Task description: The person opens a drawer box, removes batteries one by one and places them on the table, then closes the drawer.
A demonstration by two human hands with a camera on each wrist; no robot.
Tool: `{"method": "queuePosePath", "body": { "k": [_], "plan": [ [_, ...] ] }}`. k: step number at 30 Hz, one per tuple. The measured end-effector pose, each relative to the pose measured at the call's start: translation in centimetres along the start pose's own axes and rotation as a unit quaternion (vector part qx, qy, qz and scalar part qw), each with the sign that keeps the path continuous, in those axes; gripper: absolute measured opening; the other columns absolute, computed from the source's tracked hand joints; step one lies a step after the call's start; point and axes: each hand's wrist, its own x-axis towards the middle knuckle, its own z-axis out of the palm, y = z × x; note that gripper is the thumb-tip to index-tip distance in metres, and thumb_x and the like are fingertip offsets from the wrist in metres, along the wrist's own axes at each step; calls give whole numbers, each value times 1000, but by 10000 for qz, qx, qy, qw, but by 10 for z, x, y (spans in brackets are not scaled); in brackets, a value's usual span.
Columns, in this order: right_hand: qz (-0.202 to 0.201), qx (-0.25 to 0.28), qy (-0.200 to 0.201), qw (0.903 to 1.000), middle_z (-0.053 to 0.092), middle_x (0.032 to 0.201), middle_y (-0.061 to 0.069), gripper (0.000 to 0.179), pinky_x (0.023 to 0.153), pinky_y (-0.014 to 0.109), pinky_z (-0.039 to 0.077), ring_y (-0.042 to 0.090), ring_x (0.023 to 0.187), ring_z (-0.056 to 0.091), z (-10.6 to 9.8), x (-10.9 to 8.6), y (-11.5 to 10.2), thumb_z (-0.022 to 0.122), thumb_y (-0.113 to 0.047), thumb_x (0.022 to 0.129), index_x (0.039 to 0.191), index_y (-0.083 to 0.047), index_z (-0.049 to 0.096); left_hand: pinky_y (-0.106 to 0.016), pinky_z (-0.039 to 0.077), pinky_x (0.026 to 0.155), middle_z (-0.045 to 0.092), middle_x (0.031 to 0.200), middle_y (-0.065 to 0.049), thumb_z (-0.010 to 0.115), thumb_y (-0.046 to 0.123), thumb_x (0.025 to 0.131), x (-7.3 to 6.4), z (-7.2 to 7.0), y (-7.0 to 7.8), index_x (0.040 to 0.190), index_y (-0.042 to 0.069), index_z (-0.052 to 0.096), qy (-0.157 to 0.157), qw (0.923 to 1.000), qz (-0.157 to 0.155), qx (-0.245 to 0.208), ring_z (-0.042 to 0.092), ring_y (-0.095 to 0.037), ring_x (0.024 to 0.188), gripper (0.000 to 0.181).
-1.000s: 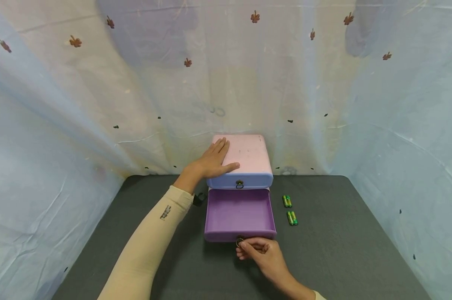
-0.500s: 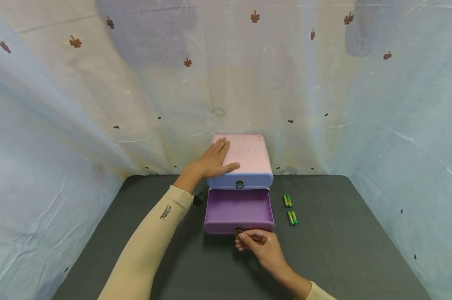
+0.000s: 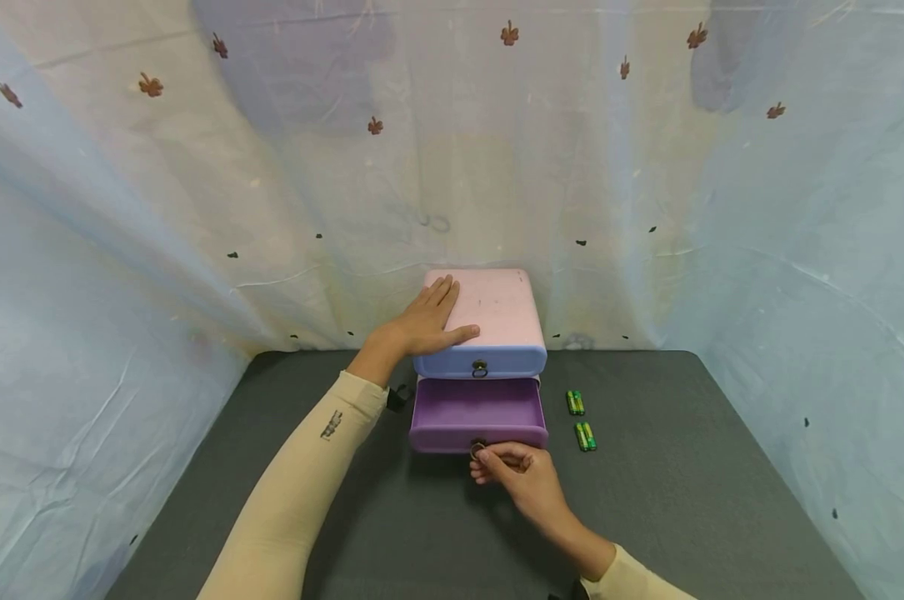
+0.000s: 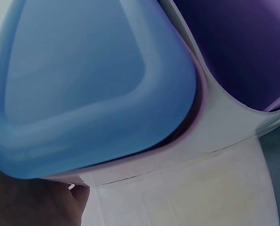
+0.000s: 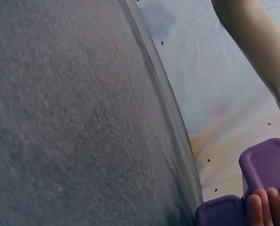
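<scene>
A small drawer cabinet with a pink top (image 3: pixel 492 304) stands at the back of the table. Its upper blue drawer (image 3: pixel 511 362) is closed. Below, a purple drawer (image 3: pixel 444 437) is partly pulled out, and its visible inside is bare. My left hand (image 3: pixel 425 323) rests flat on the left of the pink top, fingers spread; the left wrist view shows only part of this hand (image 4: pixel 36 202) in shadow. With thumb and fingers my right hand (image 3: pixel 526 479) pinches the ring pull (image 3: pixel 477 451) on the purple drawer's front.
Two pairs of green batteries (image 3: pixel 575 402) lie to the right of the cabinet on the dark grey table (image 3: pixel 691 467). A pale curtain (image 3: pixel 332 183) hangs behind and along both sides. Another purple front (image 5: pixel 222 212) shows below the pulled-out drawer in the right wrist view.
The purple drawer has slid inward toward the cabinet, with my right hand moving along on its ring. My left hand has stayed on the pink top, and the batteries lie as before.
</scene>
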Motion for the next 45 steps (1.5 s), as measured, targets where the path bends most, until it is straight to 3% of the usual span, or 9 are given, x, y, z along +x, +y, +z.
{"method": "queuePosePath", "body": {
  "k": [22,45],
  "plan": [
    [-74,-141,161,9997,76,100,34,20,77,47,67,30,85,81,-5,23,6,69,-2,104,110,17,74,-44,-5,135,-10,180,-16,42,67,108,-2,1,1,171,2,-4,21,10000,-77,-24,-11,-26,166,102],
    [274,-140,651,9974,78,101,31,24,78,43,67,27,82,81,-4,42,8,72,-9,104,110,14,77,-44,-4,135,-9,180,-17,44,64,108,-1,1,1,171,0,-4,27,10000,-52,-2,-10,-28,167,101]
  ]
}}
